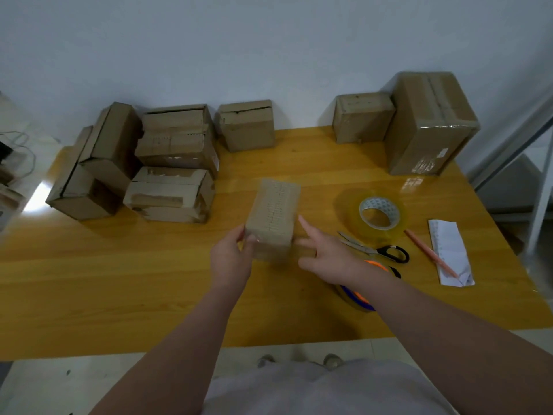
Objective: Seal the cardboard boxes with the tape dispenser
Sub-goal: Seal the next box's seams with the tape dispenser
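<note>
Here, the small box (273,220) is at mid-table; my left hand (232,254) grips its near left corner, while my right hand (326,253) hovers just beside its right side, fingers straight and spread. The tape dispenser (357,298) lies under my right wrist.

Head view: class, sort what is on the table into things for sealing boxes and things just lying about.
For the job: held box, tape dispenser, tape roll, stacked boxes.
Lying about: scissors, pencil, folded paper.

Yellow wooden table (149,280), cardboard boxes (176,145) along back edge, tape roll (377,204), scissors (371,250), pencil (431,254), folded paper (450,250)
</note>
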The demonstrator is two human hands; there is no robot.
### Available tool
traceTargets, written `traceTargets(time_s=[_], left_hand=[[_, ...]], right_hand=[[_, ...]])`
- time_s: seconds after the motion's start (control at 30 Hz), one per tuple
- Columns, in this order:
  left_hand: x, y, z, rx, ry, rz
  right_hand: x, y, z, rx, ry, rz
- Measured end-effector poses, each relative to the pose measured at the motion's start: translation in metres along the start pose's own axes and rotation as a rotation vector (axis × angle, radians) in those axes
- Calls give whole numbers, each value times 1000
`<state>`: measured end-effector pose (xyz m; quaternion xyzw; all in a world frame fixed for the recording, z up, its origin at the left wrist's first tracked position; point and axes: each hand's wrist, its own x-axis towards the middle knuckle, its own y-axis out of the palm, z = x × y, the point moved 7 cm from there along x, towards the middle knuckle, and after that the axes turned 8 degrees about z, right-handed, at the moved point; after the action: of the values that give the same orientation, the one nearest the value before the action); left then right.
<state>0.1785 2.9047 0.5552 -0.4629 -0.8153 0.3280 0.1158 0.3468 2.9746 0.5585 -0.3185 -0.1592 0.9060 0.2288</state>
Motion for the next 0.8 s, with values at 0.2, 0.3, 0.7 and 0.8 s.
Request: traceTargets(time_s=[0.2, 0.3, 0.7, 0.8], left_hand=[[4, -44, -45, 86, 67, -179], [9, -40, -42, 199, -47, -35], [-31, 26, -5, -567, -198, 336], [-30, 34, -4, -598, -222, 353]], right_hand=[[-8, -18, 21, 272, -118, -176], [-8, -8, 24, 368, -141, -166], [9, 27, -5, 352, -47, -146], [6, 33, -5, 352, -86, -159]])
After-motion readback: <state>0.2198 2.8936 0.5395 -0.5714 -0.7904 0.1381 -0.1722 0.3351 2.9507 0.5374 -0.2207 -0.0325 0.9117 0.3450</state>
